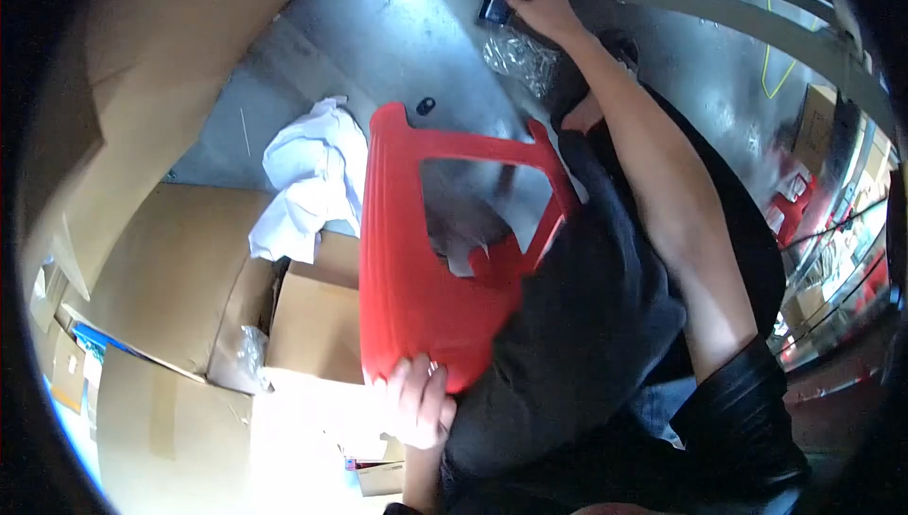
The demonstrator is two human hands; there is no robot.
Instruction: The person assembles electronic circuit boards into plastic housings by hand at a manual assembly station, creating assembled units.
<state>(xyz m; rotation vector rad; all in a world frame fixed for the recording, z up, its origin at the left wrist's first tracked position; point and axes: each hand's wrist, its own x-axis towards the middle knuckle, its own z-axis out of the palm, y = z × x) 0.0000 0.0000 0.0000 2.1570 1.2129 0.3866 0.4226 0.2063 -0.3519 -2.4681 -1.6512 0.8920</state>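
Note:
A red plastic stool (392,260) with open-framed legs stands in the middle, its right side hidden by my dark clothing. My left hand (416,406) has its fingers curled over the stool's near edge. Far from it, at the top, my right hand (547,12) pinches the side of a small dark rectangular thing (497,2) with short prongs at its upper end; its exact kind I cannot make out. Just below that thing lies a crumpled clear plastic bag (522,59) on the grey floor (331,23).
Left of the stool lies a crumpled white cloth or sheet (317,170) beside cardboard boxes (317,316). A tall cardboard wall (151,52) rises at the far left. A small black oval object (426,106) is on the floor. Curved grey bars (728,4) stand at the upper right.

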